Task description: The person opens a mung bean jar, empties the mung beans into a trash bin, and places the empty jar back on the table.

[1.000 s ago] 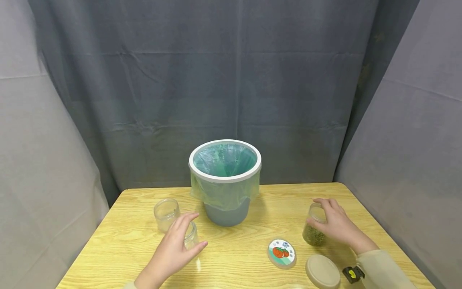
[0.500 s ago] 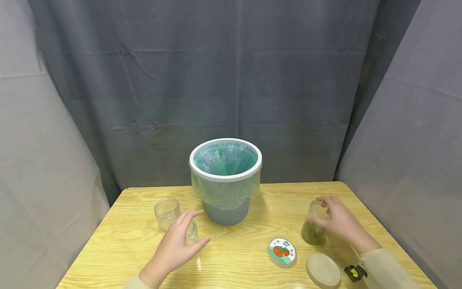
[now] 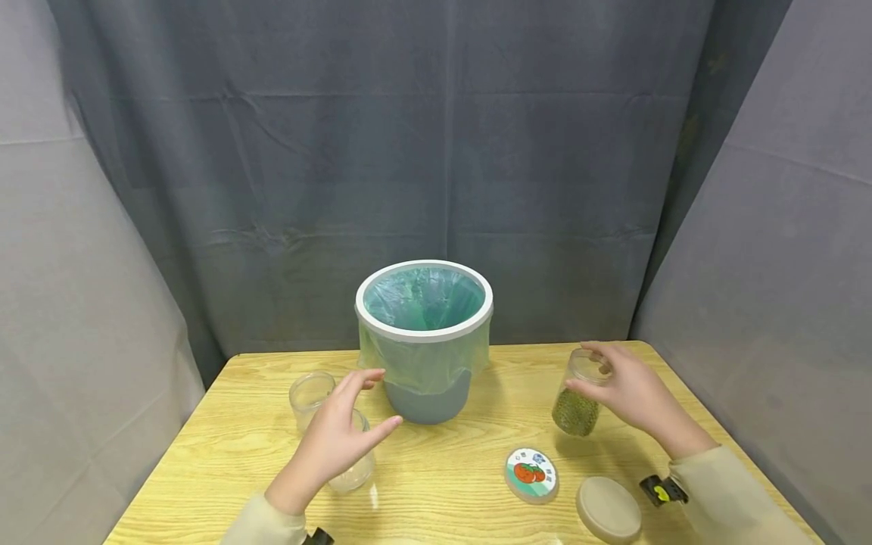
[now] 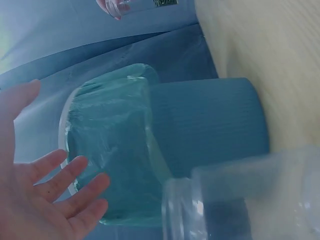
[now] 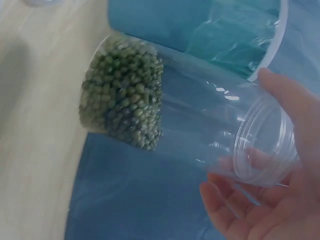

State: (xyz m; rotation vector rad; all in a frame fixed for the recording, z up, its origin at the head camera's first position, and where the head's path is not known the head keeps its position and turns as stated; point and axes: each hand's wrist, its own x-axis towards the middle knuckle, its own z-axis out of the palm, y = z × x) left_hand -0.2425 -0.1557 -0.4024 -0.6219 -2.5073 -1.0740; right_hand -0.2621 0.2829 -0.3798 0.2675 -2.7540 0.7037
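My right hand (image 3: 633, 386) grips a clear jar of mung beans (image 3: 575, 409) near its lidless mouth, thumb on one side and fingers on the other. The right wrist view shows the beans (image 5: 122, 92) heaped at the jar's bottom. The jar is lifted above the table at the right, slightly tilted. My left hand (image 3: 334, 435) hovers with thumb and fingers spread, nothing between them. Just behind and below it stand two empty clear jars, a far one (image 3: 309, 393) and a near one (image 3: 356, 473), both partly hidden by the hand. The left wrist view catches the near jar (image 4: 235, 200) up close.
A grey bin with a white rim (image 3: 424, 336) and a green plastic liner stands at the table's back middle, between the hands. Two lids lie at the front right: one with a tomato picture (image 3: 531, 474), one plain beige (image 3: 608, 509). Grey curtains (image 3: 436, 151) enclose the table.
My right hand has raised the jar of mung beans off the table and moved it slightly left. The left hand has shifted slightly up and right, uncovering more of the near empty jar.
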